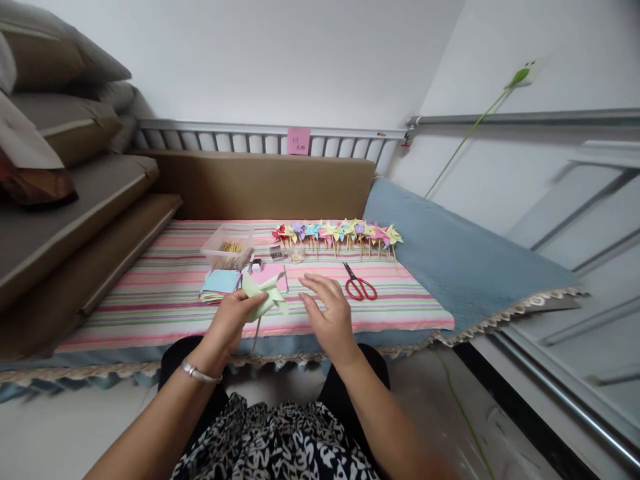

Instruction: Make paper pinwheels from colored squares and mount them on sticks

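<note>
My left hand [231,321] is closed on a light green paper pinwheel [265,295] with a thin wooden stick hanging down below it. Beside the pinwheel, my right hand [327,311] hovers with its fingers spread and nothing in them. Just past both hands lies a stack of coloured paper squares [220,283], blue on top, and a pink sheet [274,272]. Red-handled scissors [359,285] lie to the right of my right hand. A row of several finished pinwheels [336,233] stands along the far side of the striped cloth [165,293].
A clear plastic box [227,248] with wooden sticks sits behind the paper. Brown cushions [65,220] are stacked at the left. A blue quilt [450,260] covers the right part of the bed. A metal rail [250,137] with a pink note runs along the wall.
</note>
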`<act>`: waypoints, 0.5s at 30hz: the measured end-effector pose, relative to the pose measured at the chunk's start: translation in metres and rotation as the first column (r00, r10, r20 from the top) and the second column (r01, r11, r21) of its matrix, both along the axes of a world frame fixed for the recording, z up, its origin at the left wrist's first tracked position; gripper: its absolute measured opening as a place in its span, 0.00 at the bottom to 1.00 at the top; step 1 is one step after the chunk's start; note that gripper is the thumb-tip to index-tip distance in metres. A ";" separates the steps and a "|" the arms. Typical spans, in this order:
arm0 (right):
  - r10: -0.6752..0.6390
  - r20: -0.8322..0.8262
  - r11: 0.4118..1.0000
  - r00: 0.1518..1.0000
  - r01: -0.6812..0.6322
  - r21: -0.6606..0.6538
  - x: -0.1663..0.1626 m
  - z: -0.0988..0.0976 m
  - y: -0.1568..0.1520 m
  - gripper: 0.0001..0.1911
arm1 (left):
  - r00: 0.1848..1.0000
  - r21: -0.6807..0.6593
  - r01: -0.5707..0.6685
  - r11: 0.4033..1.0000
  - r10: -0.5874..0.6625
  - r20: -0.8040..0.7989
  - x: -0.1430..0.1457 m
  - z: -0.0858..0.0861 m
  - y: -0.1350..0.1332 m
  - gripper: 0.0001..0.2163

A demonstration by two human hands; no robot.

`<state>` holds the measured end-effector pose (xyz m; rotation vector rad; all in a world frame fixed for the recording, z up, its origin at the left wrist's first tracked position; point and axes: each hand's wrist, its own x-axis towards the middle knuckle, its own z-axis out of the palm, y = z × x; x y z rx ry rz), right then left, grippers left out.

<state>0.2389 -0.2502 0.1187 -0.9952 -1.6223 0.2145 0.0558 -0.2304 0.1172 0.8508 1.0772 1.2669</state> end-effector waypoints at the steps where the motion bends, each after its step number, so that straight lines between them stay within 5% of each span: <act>1: 0.009 -0.076 0.994 0.997 -0.017 -0.111 0.001 -0.009 -0.002 0.11 | 0.998 -0.019 -0.011 1.000 0.012 0.065 -0.002 -0.001 0.002 0.11; 3: 0.014 -0.243 0.914 0.970 -0.111 -0.390 -0.001 -0.031 -0.005 0.11 | 0.986 -0.041 -0.040 0.998 0.046 0.158 -0.004 -0.004 0.004 0.10; 6: 0.029 -0.399 0.684 0.916 -0.309 -0.661 -0.015 -0.065 -0.012 0.14 | 0.971 -0.076 -0.102 0.992 0.116 0.210 -0.001 -0.008 0.006 0.09; 9: 0.034 -0.533 0.563 0.845 -0.457 -0.689 -0.031 -0.079 -0.018 0.17 | 0.962 -0.093 -0.128 0.987 0.147 0.232 0.008 -0.013 0.006 0.09; 15: -0.049 -0.624 0.484 0.780 -0.528 -0.698 -0.045 -0.077 -0.017 0.16 | 0.980 -0.109 -0.118 0.987 0.134 0.150 0.018 -0.024 0.008 0.03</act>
